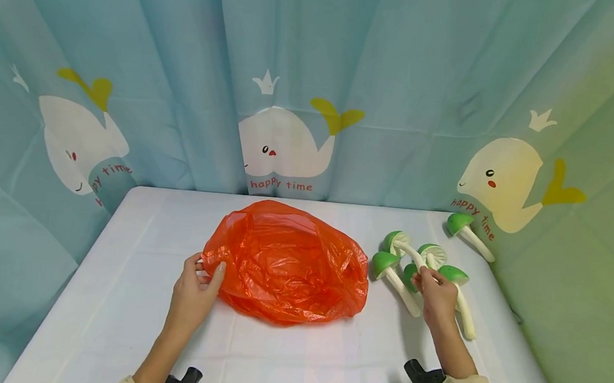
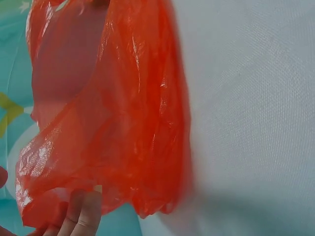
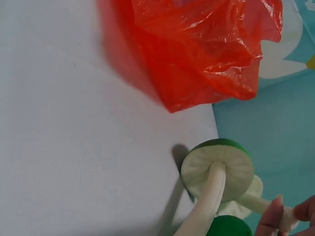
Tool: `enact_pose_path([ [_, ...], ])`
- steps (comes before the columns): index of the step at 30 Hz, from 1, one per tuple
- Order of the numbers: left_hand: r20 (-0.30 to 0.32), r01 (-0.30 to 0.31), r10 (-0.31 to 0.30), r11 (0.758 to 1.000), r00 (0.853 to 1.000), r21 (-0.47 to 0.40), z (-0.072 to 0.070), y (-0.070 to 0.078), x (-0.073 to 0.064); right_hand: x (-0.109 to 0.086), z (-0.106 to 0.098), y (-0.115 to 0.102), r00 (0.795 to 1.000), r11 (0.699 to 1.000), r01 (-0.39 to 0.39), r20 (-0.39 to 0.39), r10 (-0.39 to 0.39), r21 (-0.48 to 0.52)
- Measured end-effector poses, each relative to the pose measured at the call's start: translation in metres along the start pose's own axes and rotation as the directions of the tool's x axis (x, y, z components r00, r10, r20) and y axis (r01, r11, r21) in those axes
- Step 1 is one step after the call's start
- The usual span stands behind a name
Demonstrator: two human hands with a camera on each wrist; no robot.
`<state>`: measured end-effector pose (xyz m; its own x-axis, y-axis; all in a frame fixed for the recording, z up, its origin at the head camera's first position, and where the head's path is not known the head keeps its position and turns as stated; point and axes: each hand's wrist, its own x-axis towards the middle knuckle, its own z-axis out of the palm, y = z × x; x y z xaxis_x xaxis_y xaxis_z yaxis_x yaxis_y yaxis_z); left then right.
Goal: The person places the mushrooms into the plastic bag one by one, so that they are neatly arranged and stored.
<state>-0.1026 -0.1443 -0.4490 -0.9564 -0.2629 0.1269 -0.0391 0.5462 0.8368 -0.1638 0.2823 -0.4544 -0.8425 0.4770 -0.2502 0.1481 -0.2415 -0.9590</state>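
A red plastic bag (image 1: 290, 262) lies with its mouth spread open in the middle of the white table. My left hand (image 1: 194, 291) grips the bag's left edge, thumb over the film and fingers behind it. In the left wrist view, fingertips (image 2: 88, 211) show at the bag's rim. To the right, my right hand (image 1: 439, 295) pinches the stem end of a toy mushroom (image 1: 409, 250) with a green cap and white stem. Several similar mushrooms lie around that hand, among them one (image 1: 385, 262) near the bag and one (image 1: 454, 275) beside the fingers.
Another green-capped mushroom (image 1: 468, 234) lies apart at the table's back right corner. Blue curtains (image 1: 403, 73) with printed whales hang behind the table (image 1: 133, 262) and along its sides. A black wrist mount (image 1: 422, 374) sits at the right cuff.
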Motion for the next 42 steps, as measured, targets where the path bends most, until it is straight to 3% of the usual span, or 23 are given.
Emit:
enact_pose_path([
  [8, -0.046, -0.018, 0.019, 1.0, 0.999, 0.023, 0.0, 0.001, 0.001, -0.011, 0.009, -0.01, 1.0, 0.99, 0.013, -0.016, -0.011, 0.137],
  [13, -0.057, -0.02, 0.019, 1.0, 0.998, -0.023, 0.001, 0.001, 0.0, -0.024, 0.014, -0.019, 0.997, 0.969, -0.064, 0.058, 0.051, 0.24],
  [17, -0.065, -0.025, 0.021, 0.998, 0.998, -0.064, 0.003, 0.0, -0.001, -0.035, 0.016, -0.024, 0.981, 0.919, -0.147, 0.17, 0.089, 0.367],
  [22, -0.095, -0.049, 0.043, 0.997, 0.995, -0.063, 0.004, 0.0, -0.003, -0.049, 0.022, -0.029, 0.953, 0.823, -0.194, 0.301, 0.029, 0.534],
  [27, -0.111, -0.062, 0.055, 0.996, 0.992, -0.059, 0.003, -0.002, -0.003, -0.065, 0.033, -0.027, 0.922, 0.781, -0.255, 0.387, 0.018, 0.57],
  [31, -0.119, -0.069, 0.06, 0.995, 0.991, -0.075, 0.002, -0.002, -0.003, -0.077, 0.042, -0.021, 0.905, 0.782, -0.277, 0.424, 0.018, 0.558],
  [33, -0.115, -0.073, 0.064, 0.994, 0.991, -0.079, 0.001, -0.002, -0.002, -0.082, 0.047, -0.019, 0.899, 0.793, -0.25, 0.437, -0.024, 0.556],
  [38, -0.118, -0.079, 0.069, 0.994, 0.991, -0.081, 0.001, -0.002, 0.0, -0.095, 0.061, -0.021, 0.874, 0.837, -0.146, 0.465, -0.139, 0.527],
  [42, -0.123, -0.083, 0.073, 0.993, 0.99, -0.08, 0.001, -0.001, 0.001, -0.108, 0.075, -0.023, 0.853, 0.87, -0.144, 0.505, -0.133, 0.472],
])
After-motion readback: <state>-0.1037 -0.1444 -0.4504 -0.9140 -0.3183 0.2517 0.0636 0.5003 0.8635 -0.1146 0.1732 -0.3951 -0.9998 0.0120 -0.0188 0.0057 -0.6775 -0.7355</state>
